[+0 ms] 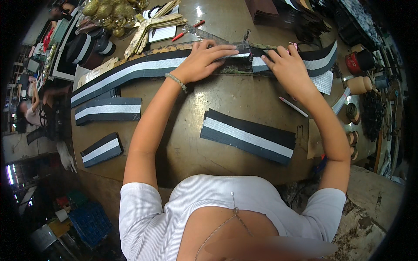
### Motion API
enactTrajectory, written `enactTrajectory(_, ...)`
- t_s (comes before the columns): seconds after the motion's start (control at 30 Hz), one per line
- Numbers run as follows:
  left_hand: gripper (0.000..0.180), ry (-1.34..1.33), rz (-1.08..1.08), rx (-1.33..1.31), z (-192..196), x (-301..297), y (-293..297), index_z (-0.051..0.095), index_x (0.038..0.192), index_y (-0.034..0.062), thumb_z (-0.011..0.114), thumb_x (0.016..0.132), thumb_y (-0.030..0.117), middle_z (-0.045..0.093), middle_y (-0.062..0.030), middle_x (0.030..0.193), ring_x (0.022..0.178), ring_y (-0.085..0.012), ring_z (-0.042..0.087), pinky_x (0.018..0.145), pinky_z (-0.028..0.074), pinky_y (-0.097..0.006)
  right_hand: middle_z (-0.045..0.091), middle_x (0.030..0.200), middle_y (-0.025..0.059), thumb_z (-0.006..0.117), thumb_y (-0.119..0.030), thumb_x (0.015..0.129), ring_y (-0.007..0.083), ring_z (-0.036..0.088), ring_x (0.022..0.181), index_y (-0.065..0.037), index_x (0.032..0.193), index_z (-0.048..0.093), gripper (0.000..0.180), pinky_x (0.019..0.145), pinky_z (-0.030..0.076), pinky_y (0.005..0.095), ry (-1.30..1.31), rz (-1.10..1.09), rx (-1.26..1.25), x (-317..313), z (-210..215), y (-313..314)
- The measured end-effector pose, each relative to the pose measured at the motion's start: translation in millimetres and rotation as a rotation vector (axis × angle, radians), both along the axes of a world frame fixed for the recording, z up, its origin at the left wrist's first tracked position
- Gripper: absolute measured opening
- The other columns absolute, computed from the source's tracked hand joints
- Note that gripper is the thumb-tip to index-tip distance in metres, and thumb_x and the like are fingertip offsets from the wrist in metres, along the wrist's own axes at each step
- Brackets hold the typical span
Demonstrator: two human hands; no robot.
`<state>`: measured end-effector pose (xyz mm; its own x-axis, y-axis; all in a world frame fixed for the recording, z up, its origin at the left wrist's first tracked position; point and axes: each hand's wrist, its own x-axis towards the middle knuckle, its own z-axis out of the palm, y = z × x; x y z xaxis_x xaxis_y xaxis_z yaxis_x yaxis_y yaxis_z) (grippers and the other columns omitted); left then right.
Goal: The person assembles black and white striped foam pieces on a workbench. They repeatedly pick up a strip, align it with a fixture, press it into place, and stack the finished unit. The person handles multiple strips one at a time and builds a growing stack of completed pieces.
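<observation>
Across the far part of the workbench runs a long black, white and grey striped strip. My left hand, with a beaded bracelet at its wrist, lies over it with fingers stretched out toward a small upright metal fixture. On the fixture's other side, my right hand has bent fingers on a striped strip whose end curls up at the right. Whether the two strips join is hard to see at the fixture. A metal ruler slants beyond my left hand.
Nearer lie striped strip stacks: one on the right, two on the left. A white pen and a red pen rest on the bench. Gold balls in plastic are far left; spools stand right.
</observation>
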<state>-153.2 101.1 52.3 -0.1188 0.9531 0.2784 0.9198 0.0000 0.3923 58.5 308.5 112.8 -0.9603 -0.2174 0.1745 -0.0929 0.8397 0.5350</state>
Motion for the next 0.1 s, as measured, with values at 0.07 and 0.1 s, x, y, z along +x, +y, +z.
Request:
enactTrajectory(0.07, 0.048, -0.008, -0.012, -0.001, 0.1, 1.8, -2.5, 0.055, 0.141, 0.0282, 0.057, 0.094, 0.017, 0.049, 0.0096, 0.151, 0.124, -0.029, 0.045, 0.107, 0.029, -0.045, 0.065, 0.11, 0.0018, 0.064, -0.013, 0.084, 0.0186, 0.056, 0.106, -0.009, 0.115, 0.074, 0.033, 0.098, 0.04, 0.035, -0.008, -0.007, -0.007, 4.4, 2.3, -5.3)
enactTrajectory(0.1, 0.049, 0.002, -0.017, -0.004, 0.2, 2.9, -3.1, 0.054, 0.142, 0.0279, 0.057, 0.094, 0.018, 0.049, 0.0095, 0.151, 0.124, -0.0288, 0.045, 0.106, 0.029, -0.045, 0.065, 0.111, 0.0021, 0.063, -0.013, 0.085, 0.0188, 0.056, 0.108, -0.009, 0.116, 0.073, 0.032, 0.099, 0.039, 0.0357, -0.045, -0.044, -0.02, 5.6, 3.0, -8.2)
